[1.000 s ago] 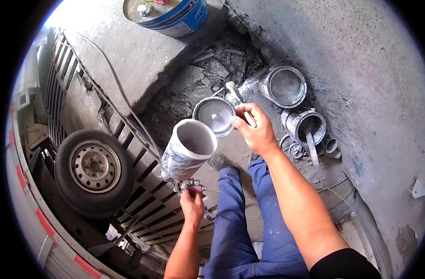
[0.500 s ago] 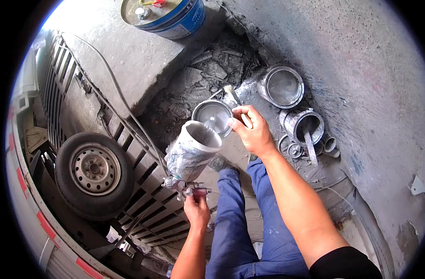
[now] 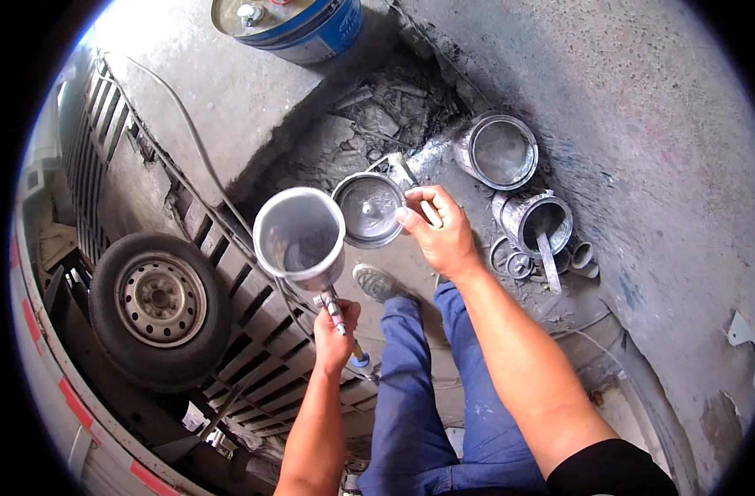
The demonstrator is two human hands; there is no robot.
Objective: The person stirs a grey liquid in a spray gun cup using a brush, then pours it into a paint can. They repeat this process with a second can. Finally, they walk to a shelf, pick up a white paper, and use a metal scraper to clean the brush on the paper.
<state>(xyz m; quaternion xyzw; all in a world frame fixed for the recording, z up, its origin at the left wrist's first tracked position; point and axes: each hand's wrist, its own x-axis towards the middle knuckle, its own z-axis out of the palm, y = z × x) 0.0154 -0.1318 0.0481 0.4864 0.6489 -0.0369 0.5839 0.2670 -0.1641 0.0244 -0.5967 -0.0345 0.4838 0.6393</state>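
Observation:
My left hand (image 3: 336, 335) is closed round the handle of a spray gun (image 3: 334, 314). The gun's large pale cup (image 3: 299, 236) has no lid on, and its mouth faces up toward me. Grey residue coats the cup's bottom. In my right hand (image 3: 444, 236), thumb and fingers pinch the rim of a round grey lid (image 3: 367, 213), its wet inner side and small central knob showing. The same hand also holds a paintbrush (image 3: 406, 172), its pale handle end sticking out between the fingers and its bristles pointing away. Lid and cup are close beside each other.
Two paint-smeared cans (image 3: 503, 153) stand on the right, the nearer with a flat stirring stick (image 3: 549, 263) in it. Small lids and cups (image 3: 520, 264) lie beside it. A blue drum (image 3: 311, 37) is at the far side; a wheel (image 3: 160, 310) lies left over slatted grating (image 3: 270, 364).
The spray gun has moved left, and its cup has swung from leaning toward the lid to facing up. The lid has shifted slightly left, still in my right hand with the brush.

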